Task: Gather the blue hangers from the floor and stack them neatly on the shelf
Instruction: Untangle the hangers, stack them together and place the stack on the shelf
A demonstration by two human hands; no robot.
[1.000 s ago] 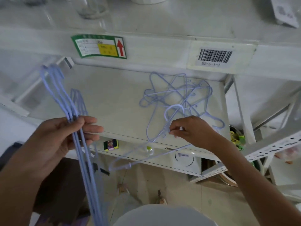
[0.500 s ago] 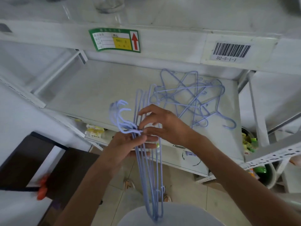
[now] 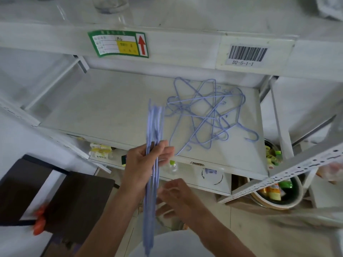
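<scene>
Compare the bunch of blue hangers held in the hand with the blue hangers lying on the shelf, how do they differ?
The held bunch is gripped by the left hand; the shelf pile lies loose on the shelf, untouched. The held bunch is aligned edge-on; the shelf pile is tangled, hooks pointing every way. The held bunch hangs in front of the shelf's edge. Both are thin blue wire hangers.

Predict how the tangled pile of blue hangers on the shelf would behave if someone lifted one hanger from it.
In the tangled pile, hooks and frames interlock, so neighbours would probably lift too. The thin wire suggests they are light. They look stiff, since the bundle gripped by the left hand stands straight.
</scene>
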